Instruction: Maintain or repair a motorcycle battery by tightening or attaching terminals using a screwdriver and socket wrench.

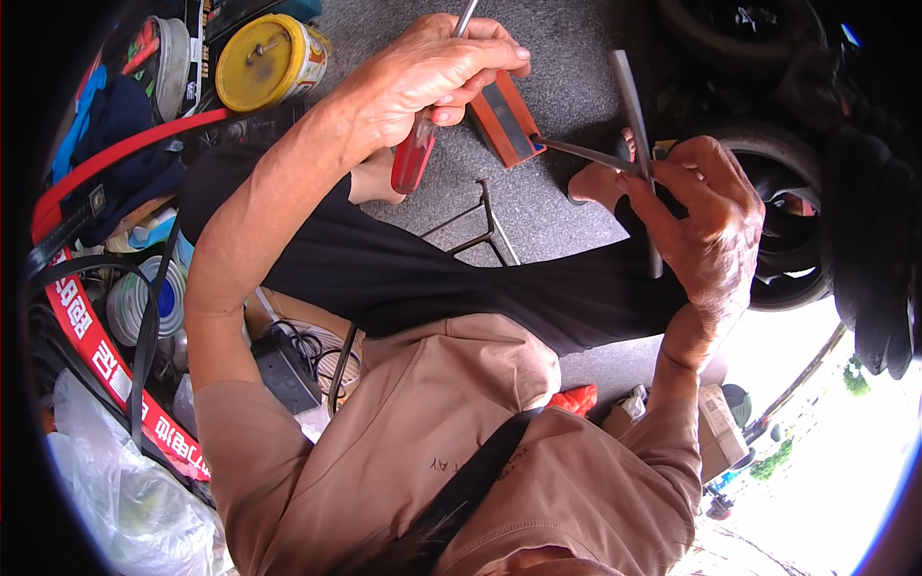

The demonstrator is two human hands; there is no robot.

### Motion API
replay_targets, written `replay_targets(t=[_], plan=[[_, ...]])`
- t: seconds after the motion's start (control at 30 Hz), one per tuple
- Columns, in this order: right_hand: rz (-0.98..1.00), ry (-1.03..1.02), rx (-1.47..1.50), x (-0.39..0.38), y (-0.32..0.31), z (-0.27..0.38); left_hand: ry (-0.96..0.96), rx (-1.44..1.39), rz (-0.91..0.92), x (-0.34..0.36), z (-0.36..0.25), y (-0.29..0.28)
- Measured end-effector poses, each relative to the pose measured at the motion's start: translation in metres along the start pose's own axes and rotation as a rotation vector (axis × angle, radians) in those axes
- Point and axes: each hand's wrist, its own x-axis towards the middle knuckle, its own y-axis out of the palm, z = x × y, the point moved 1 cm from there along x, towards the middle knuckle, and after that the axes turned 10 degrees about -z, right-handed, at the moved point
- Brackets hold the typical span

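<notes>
My left hand (432, 72) is closed round a screwdriver with a translucent red handle (413, 158). Its metal shaft (465, 17) sticks out above the fingers. Just beside those fingertips is an orange-red block (506, 117) with a dark grey band; I cannot tell whether they touch it. My right hand (706, 216) grips a slender, tapered metal tool (588, 154), whose tip reaches the block's lower right corner by a small blue spot. A long flat grey metal bar (629, 91) crosses that tool at the right fingers, which partly hide both.
A yellow-lidded tub (261, 62), a red printed strip (96, 350), cans (144, 298) and a clear plastic bag (125, 480) crowd the left. Tyres (783, 173) stand at right. A thin metal frame (487, 226) is on the grey floor (384, 29) between my legs.
</notes>
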Motion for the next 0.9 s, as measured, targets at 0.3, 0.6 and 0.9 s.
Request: replay_targets(t=[0.3, 0.6, 0.9], plan=[[0.142, 0.502, 0.303, 0.005, 0.005, 0.008, 0.002, -0.074, 0.009, -0.002, -0.002, 0.0], [0.229, 0.202, 0.419, -0.005, 0.005, -0.001, -0.001, -0.035, -0.005, -0.003, 0.0, 0.0], [0.122, -0.006, -0.179, 0.008, -0.01, 0.022, 0.007, -0.016, 0.004, -0.002, -0.002, 0.0]])
